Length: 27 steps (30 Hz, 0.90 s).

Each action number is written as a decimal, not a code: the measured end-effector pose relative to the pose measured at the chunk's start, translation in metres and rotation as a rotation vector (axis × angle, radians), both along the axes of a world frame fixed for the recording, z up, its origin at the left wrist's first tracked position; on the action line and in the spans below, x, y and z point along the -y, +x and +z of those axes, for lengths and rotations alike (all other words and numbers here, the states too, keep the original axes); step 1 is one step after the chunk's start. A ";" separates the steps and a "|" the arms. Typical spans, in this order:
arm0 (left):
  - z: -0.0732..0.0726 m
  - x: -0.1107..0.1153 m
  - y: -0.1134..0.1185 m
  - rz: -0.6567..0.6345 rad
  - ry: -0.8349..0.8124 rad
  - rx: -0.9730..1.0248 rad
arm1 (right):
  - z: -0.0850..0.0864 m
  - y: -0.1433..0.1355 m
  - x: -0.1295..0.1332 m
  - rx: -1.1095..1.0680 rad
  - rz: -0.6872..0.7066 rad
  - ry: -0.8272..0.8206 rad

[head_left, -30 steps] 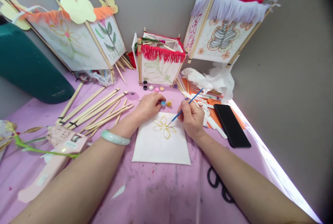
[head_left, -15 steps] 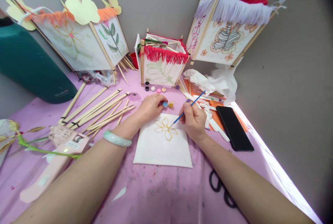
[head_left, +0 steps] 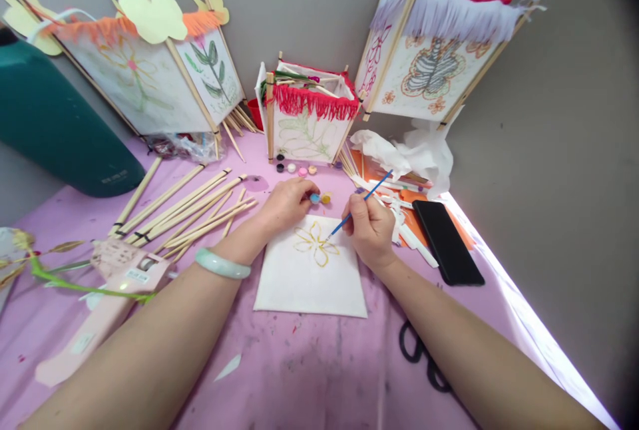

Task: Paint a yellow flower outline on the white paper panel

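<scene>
A white canvas sheet (head_left: pixel 310 291) lies flat in front of me, with a yellow flower outline (head_left: pixel 319 257) drawn on its upper half. My right hand (head_left: pixel 370 225) is closed round a thin blue paintbrush (head_left: pixel 380 184), its tip down at the flower's right-hand petals. At the sheet's upper left edge, my left hand (head_left: pixel 288 204) has its fingers curled and pinched at a small blue paint pot (head_left: pixel 314 198). A yellow paint pot (head_left: pixel 326 198) sits right beside the blue one. Several more little paint pots (head_left: pixel 302 172) stand farther back.
Wooden sticks (head_left: pixel 190 210) and a pink glue gun (head_left: pixel 124 270) lie left, near a green bottle (head_left: pixel 64 124). Right are a black phone (head_left: pixel 448 242), scissors (head_left: pixel 413 343) and crumpled tissue (head_left: pixel 429 157). Decorated lanterns (head_left: pixel 307 134) stand along the back.
The whole view has shifted slightly. Both hands, the brush and the sheet keep nearly the same places relative to each other; the brush tip stays at the flower.
</scene>
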<state>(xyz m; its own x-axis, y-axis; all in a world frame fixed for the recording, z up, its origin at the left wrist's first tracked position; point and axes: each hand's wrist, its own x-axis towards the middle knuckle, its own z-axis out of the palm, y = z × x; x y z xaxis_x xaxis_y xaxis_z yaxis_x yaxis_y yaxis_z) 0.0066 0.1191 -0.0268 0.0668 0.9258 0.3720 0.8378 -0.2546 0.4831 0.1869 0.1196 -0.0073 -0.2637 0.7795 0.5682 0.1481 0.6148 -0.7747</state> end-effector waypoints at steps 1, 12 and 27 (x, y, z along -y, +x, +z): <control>0.001 0.000 0.000 0.002 -0.004 0.000 | 0.000 0.000 0.000 0.009 -0.013 0.012; 0.004 0.001 0.002 -0.007 0.001 0.006 | 0.001 -0.003 0.002 0.086 -0.020 0.116; 0.003 0.000 0.001 -0.012 -0.006 0.002 | -0.001 -0.004 -0.001 0.141 -0.003 0.116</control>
